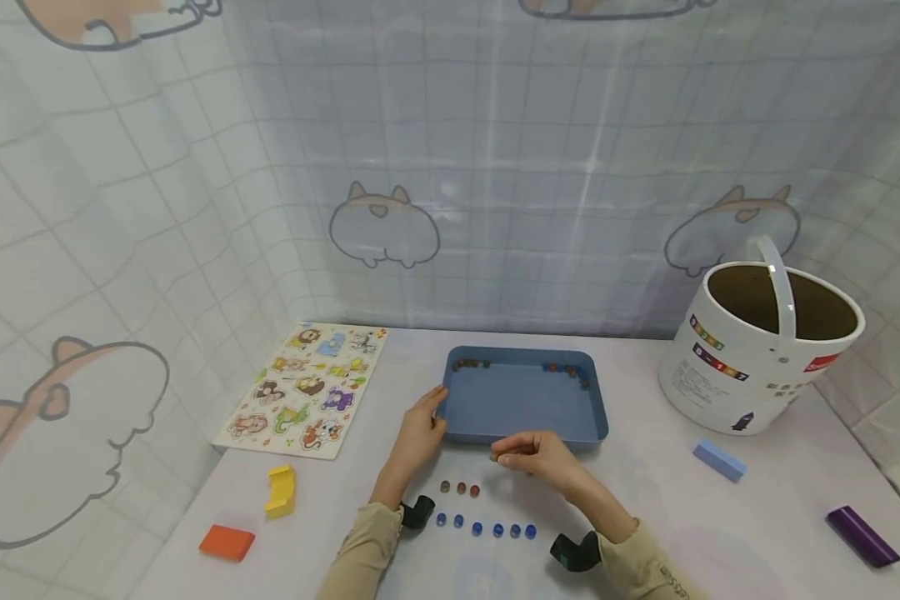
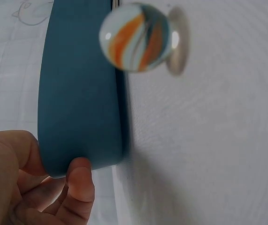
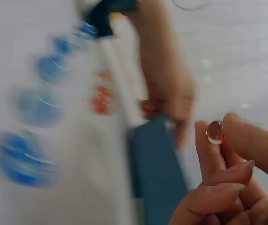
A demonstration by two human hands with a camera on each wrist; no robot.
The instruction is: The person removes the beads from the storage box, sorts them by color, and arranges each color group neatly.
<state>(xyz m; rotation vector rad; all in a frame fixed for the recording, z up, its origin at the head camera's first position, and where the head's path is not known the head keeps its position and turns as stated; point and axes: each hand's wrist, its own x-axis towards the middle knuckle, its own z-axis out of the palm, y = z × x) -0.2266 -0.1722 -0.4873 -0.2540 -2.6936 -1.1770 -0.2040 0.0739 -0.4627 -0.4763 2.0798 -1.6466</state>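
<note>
The right hand (image 1: 537, 454) pinches a small glass marble (image 3: 215, 131) between thumb and fingertips, just before the blue tray (image 1: 527, 429) — hard, smooth, slippery, light; a fingertip pinch suits. The left hand (image 1: 418, 432) grips the tray's corner, fingers curled.

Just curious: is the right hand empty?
No, the right hand pinches a small marble between thumb and fingertip.
</note>
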